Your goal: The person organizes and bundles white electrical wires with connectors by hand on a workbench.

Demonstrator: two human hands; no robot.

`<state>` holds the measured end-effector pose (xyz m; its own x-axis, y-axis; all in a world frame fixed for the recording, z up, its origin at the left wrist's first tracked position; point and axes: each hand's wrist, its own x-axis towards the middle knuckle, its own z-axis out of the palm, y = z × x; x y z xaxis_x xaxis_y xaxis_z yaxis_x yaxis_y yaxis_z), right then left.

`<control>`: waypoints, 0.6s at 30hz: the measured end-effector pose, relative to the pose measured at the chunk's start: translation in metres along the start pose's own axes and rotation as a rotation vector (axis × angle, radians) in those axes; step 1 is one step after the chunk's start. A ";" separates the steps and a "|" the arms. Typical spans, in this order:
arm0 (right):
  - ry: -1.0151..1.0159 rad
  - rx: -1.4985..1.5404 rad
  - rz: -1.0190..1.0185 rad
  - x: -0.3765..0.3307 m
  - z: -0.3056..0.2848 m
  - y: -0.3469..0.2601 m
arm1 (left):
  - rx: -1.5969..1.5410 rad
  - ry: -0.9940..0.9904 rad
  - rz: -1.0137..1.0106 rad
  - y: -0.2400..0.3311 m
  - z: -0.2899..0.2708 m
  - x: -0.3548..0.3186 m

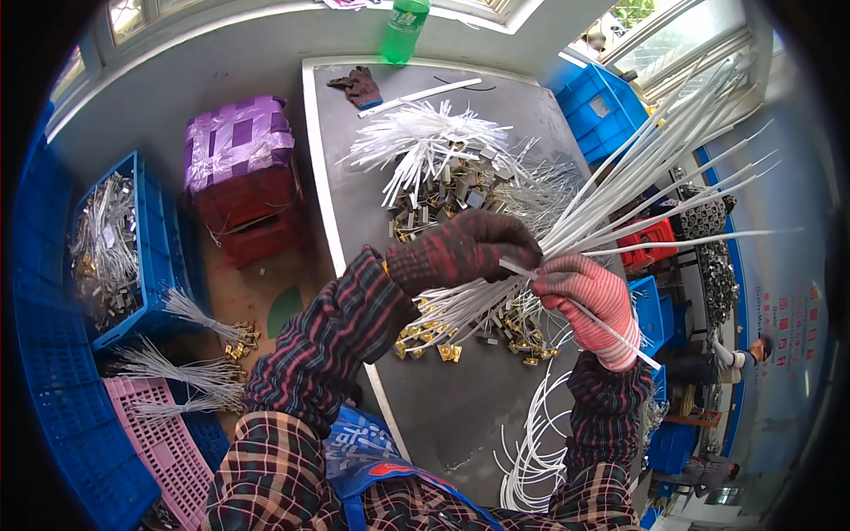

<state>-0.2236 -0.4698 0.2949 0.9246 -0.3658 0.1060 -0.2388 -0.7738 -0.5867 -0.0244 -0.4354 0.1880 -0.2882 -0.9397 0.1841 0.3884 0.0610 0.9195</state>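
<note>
We hold a thick wire bundle (611,190) in front of us, above the grey table (460,434), its pale tails fanning up to the right and its other end running down to the left, where brass-coloured fittings (438,341) lie. Our left hand (478,250), in a dark glove, has its fingers curled closed against the neck of the bundle; how firmly they press, we cannot tell. Our right hand (589,305), in a red-and-white striped glove, pinches a single white strand (613,331) between thumb and fingertips, one short end showing between the hands and the long end crossing the palm toward the wrist. If our left fingers slacken, the bundle could splay, since so many thin, smooth wires share one grip. The strand could slip from our pinch too, as knitted gloves probably dull our feel for something so narrow. The long tails reach out well past our hands, so a turn of the wrist could snag them on one another. Beneath, the pile of metal-bodied parts (452,190) sits close to the bundle, and loose fittings could hook its lower wires. The white loops (531,451) near our right sleeve (606,407) could catch on the cuff.
</note>
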 end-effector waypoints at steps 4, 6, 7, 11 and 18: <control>0.014 0.032 -0.025 -0.001 0.003 0.005 | 0.021 -0.028 -0.087 0.014 -0.001 -0.005; 0.022 -0.032 -0.081 0.000 0.003 0.008 | 0.072 -0.054 0.041 0.004 0.001 -0.005; 0.031 -0.099 -0.137 0.000 0.003 0.009 | 0.123 -0.080 0.171 0.001 0.001 -0.005; 0.026 -0.011 -0.095 -0.001 0.005 0.010 | 0.354 -0.065 0.153 0.006 0.001 -0.003; 0.080 -0.008 -0.130 -0.004 0.014 0.012 | 1.193 0.035 0.334 0.024 0.011 -0.001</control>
<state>-0.2257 -0.4710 0.2761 0.9213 -0.3023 0.2448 -0.1213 -0.8212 -0.5576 -0.0248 -0.4295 0.2136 -0.2976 -0.8267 0.4775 -0.6066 0.5499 0.5741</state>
